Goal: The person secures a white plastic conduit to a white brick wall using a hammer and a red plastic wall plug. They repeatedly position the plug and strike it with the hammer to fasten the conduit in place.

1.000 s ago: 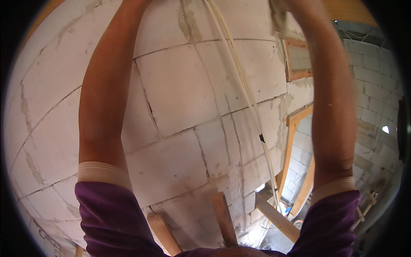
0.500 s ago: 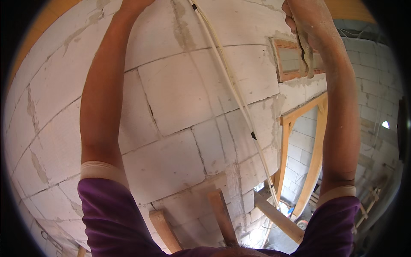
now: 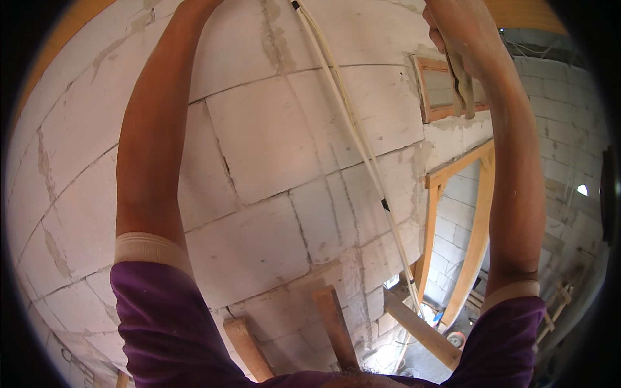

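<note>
Both my arms reach up along a wall of pale blocks (image 3: 259, 142). My left hand (image 3: 206, 5) is cut off by the top edge, with only the wrist and the base of the hand showing; its fingers are out of sight. At the upper right, my right hand (image 3: 460, 29) is closed around a plier-like tool (image 3: 460, 87). Two worn, dusty handles hang below the fist with a narrow gap between them, and the tool's head is hidden. Between my arms, a bundle of pale cables (image 3: 349, 119) runs down the wall, bound with black tape.
Behind the tool is a small wood-framed opening (image 3: 433, 118). Below it stands a timber door frame (image 3: 424, 255). Wooden beams (image 3: 336, 326) jut up near my body, and another beam (image 3: 420, 330) slants lower right. Far below lies a cluttered floor (image 3: 414, 362).
My left forearm has shifted slightly left, and its hand has slid a little further past the top edge. The right hand keeps its grip on the tool and has barely moved.
</note>
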### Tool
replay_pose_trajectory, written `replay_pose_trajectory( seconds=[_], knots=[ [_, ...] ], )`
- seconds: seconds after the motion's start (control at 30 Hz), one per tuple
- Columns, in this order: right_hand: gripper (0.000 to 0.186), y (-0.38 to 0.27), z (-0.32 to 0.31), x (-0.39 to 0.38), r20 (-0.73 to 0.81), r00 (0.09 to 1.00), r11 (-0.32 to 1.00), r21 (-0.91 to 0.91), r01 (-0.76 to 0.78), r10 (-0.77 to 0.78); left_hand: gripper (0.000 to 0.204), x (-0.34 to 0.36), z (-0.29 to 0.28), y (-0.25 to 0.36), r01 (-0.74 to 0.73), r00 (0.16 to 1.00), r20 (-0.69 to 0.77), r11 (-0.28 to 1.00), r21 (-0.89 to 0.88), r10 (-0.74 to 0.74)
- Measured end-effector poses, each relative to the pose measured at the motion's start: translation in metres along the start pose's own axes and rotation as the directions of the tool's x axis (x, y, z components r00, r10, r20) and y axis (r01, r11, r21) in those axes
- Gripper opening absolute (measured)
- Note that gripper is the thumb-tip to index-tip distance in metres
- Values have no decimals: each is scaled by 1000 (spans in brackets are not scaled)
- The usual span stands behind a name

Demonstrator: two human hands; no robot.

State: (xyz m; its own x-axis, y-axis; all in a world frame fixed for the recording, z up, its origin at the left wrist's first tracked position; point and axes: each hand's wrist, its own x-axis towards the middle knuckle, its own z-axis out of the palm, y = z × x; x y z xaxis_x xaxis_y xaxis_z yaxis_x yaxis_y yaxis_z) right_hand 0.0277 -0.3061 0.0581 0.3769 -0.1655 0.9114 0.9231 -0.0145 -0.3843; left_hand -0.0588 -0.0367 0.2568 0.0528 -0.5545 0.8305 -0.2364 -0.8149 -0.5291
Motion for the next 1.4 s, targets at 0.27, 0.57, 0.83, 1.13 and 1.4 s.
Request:
replay_pose_trajectory(
  seconds=[0.27, 0.57, 0.83, 1.13, 1.4],
  knots=[
    [50, -40, 18, 38, -185, 916, 932, 5, 362, -355, 29, 13, 24, -4, -78, 994, -62, 986, 146, 88],
    [53, -52, 41, 47, -108, 962, 951, 157, 267, -252, 22, 7, 11, 0, -46, 998, -45, 998, 50, 48],
    [51, -38, 38, 53, 50, 912, 913, -3, 408, -407, 24, 4, 14, 2, -72, 997, -16, 989, 128, 75],
    [44, -42, 33, 41, 177, 936, 953, 34, 302, -303, 19, 7, 5, -13, -21, 979, -202, 987, -158, -12],
    [41, -24, -2, 24, 100, 965, 961, 163, 225, -243, 19, 35, -15, -27, -45, 999, 1, 948, -314, 48]
  ],
)
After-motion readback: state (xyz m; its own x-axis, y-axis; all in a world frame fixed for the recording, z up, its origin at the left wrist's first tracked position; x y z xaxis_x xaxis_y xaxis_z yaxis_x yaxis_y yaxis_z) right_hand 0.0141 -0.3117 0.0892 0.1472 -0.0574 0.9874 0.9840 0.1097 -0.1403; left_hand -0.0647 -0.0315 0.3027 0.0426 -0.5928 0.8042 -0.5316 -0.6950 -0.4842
